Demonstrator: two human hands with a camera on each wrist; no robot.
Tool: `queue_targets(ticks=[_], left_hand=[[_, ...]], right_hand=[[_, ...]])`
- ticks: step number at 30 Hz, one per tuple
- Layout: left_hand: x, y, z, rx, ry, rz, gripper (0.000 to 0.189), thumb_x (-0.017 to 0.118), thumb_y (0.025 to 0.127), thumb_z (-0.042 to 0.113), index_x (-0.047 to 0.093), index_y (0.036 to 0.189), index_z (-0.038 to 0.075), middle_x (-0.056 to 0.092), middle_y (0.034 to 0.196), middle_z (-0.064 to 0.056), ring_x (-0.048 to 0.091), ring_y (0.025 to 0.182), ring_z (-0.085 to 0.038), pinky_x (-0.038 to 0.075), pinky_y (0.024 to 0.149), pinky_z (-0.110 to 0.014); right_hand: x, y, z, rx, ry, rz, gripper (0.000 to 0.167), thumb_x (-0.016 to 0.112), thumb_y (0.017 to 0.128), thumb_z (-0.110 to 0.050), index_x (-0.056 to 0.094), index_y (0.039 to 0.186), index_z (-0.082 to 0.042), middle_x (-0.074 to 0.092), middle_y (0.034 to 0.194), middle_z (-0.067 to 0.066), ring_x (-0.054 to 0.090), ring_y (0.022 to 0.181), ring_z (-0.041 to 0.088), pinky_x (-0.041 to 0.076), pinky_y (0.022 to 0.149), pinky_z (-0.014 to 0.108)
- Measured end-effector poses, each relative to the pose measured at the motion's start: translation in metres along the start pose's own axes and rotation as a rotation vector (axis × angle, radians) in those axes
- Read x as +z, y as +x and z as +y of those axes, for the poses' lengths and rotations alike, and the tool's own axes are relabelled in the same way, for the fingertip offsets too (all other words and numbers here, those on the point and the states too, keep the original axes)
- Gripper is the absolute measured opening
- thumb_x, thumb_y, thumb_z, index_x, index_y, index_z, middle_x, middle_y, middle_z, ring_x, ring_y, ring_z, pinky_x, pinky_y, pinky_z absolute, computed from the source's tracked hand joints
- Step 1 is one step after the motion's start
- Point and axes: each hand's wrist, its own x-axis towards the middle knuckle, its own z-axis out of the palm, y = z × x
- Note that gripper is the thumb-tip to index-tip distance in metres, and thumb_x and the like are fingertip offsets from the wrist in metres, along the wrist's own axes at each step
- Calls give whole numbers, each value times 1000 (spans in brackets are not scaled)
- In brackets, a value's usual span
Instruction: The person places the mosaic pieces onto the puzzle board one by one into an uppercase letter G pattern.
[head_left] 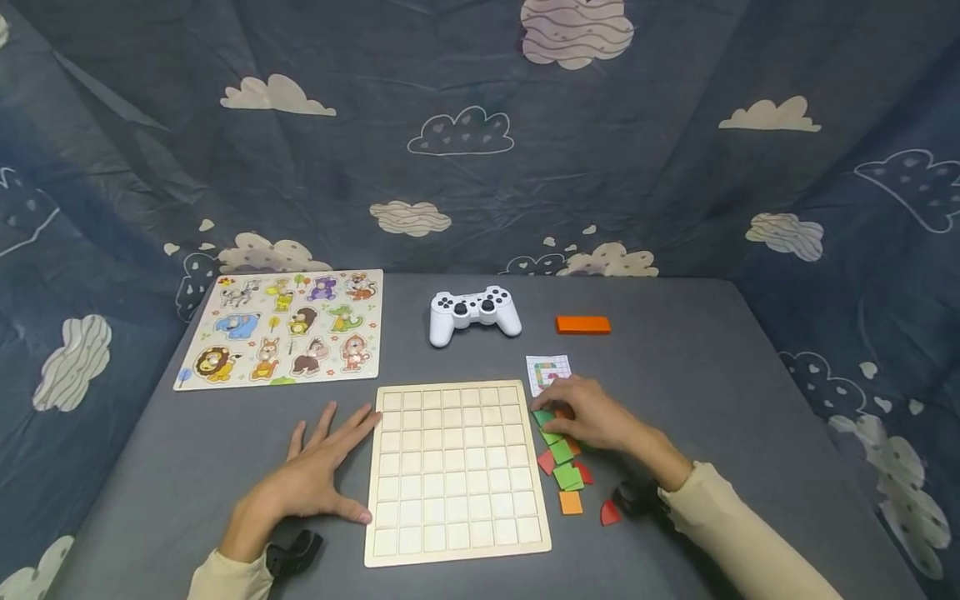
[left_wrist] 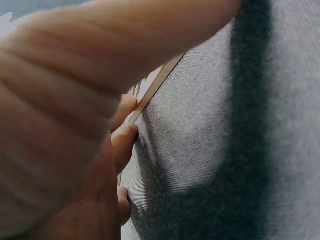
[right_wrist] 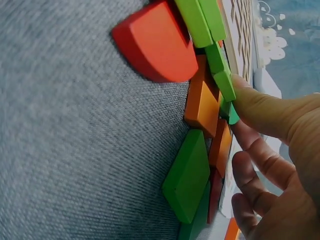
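Observation:
A pale wooden grid board (head_left: pixel 457 557) lies flat on the table. My left hand (head_left: pixel 318 475) rests at its left edge, fingers spread and relaxed, with thumb and fingertips right at the frame. Beyond the board's right side, my right hand (head_left: pixel 596 415) reaches down over a pile of coloured wooden tiles. Its thumb and fingers pinch at a dark green tile (head_left: pixel 542 417), with a light green tile (right_wrist: pixel 225 85) right at the thumb. Around it lie light green, orange and red pieces, among them a rounded red piece (right_wrist: pixel 157 42). My right fingers partly cover the pile in the head view.
Past the right hand lies a small printed pattern card (head_left: pixel 546 368). Farther back are a white game controller (head_left: pixel 475 313) and an orange block (head_left: pixel 582 325). An animal puzzle board (head_left: pixel 281 329) lies back left. A cloud-print cloth (head_left: pixel 465 192) encloses the table.

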Motion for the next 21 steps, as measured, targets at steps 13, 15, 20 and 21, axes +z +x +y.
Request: queue_targets(ticks=[13, 15, 20, 21], left_hand=[[-1, -1, -3, 7, -6, 23, 129, 92, 54, 55, 27, 161, 25, 17, 169, -9, -6, 151, -51, -13, 109, -76], [-1, -1, -3, 8, -6, 20, 128, 91, 54, 56, 27, 161, 25, 17, 169, -8, -6, 151, -51, -13, 109, -76], [0, -2, -2, 8, -7, 13, 127, 91, 55, 56, 27, 160, 24, 17, 169, -7, -6, 152, -50, -12, 110, -76], [0, -2, -2, 10, -7, 16, 127, 91, 55, 55, 27, 160, 24, 17, 169, -8, -5, 151, -51, -11, 109, -76]], right_hand=[[-1, 5, -3, 20, 105, 23, 14, 75, 90, -11, 72, 103, -16, 67, 90, -9, 52, 73, 3, 48, 67, 22], [-2, 5, -3, 21, 103, 23, 15, 74, 90, -11, 74, 105, -16, 68, 91, -9, 53, 76, 4, 48, 69, 23], [-5, 3, -6, 14, 126, 54, 13, 75, 90, -10, 75, 102, -15, 72, 97, -6, 58, 79, 5, 52, 72, 23], [-5, 3, -6, 11, 136, 61, 13, 75, 90, -10, 75, 101, -15, 72, 98, -5, 59, 79, 5, 52, 72, 23]])
